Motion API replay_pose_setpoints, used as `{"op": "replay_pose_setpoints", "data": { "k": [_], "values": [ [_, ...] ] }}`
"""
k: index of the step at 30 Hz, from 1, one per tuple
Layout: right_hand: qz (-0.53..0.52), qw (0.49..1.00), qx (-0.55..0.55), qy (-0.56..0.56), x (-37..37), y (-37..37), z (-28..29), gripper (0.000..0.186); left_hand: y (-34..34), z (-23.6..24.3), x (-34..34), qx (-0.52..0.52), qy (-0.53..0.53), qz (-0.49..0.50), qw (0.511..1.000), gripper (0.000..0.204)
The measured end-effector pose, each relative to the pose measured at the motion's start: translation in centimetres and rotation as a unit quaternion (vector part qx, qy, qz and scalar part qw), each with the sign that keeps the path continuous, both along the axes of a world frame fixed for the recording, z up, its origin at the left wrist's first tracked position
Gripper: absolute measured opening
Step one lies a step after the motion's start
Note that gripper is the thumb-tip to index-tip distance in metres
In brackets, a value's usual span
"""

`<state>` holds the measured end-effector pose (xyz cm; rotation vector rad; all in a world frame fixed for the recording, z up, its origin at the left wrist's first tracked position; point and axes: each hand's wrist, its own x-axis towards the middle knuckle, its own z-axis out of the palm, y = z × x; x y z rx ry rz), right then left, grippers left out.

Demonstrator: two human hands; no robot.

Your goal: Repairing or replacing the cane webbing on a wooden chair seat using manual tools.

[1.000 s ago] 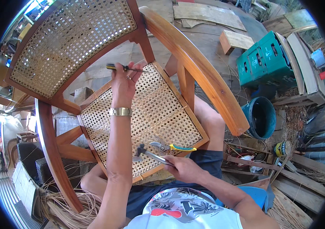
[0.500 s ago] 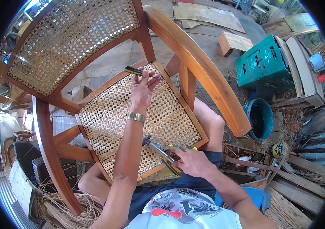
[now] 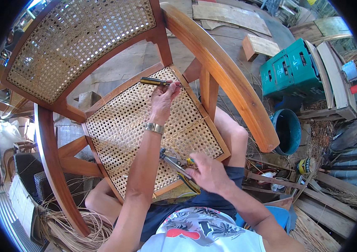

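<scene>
Outdoor workshop floor littered with planks, loose cane and a green crate [image 3: 296, 71]; in the middle, the wooden chair [image 3: 224, 80] tipped against the person's lap. Its cane seat panel [image 3: 145, 126] looks fully woven, no gaps showing. Left hand [image 3: 161, 98] pinches a dark slim tool [image 3: 155, 81] at the far rim; right hand [image 3: 205, 172] grips pliers [image 3: 178, 166] at the near edge. The edge work under both hands is hidden.

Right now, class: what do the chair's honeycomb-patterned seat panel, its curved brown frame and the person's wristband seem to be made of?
Honeycomb-patterned seat panel: probably woven cane, pale straw strands in an open hexagonal mesh. Curved brown frame: wood, seemingly varnished; grain lines and slight sheen. Wristband on the left hand: likely metal; silvery, glinting links.
</scene>
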<state>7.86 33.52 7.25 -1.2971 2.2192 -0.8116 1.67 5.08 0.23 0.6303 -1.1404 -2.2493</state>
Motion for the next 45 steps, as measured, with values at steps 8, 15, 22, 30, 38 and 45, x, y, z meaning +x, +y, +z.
{"op": "replay_pose_setpoints", "data": {
  "k": [8,15,22,30,38,45],
  "values": [
    [0.055,0.987,0.141,-0.061,4.3,1.3,-1.4,0.063,1.9,-1.3,-0.9,-0.15,-0.09,0.05,0.983,0.02],
    [0.045,0.986,0.14,-0.084,4.1,1.0,-1.8,0.065,2.4,-3.5,-1.6,-0.111,0.002,0.068,0.992,0.017],
    [0.044,0.982,0.154,-0.1,3.9,0.9,-1.7,0.066,2.6,-4.5,-1.8,-0.121,-0.001,0.06,0.991,0.013],
    [0.037,0.984,0.129,-0.114,3.7,1.0,-1.8,0.064,3.0,-3.7,-1.8,-0.391,-0.112,0.101,0.908,0.012],
    [-0.004,0.984,0.075,-0.164,3.3,1.3,-1.6,0.053,2.0,-2.7,-1.5,-0.476,-0.171,0.054,0.861,0.014],
    [-0.088,0.982,-0.015,-0.165,2.2,4.6,0.1,0.023,0.2,-2.2,-0.9,-0.227,-0.068,-0.028,0.971,0.018]
  ]
}}
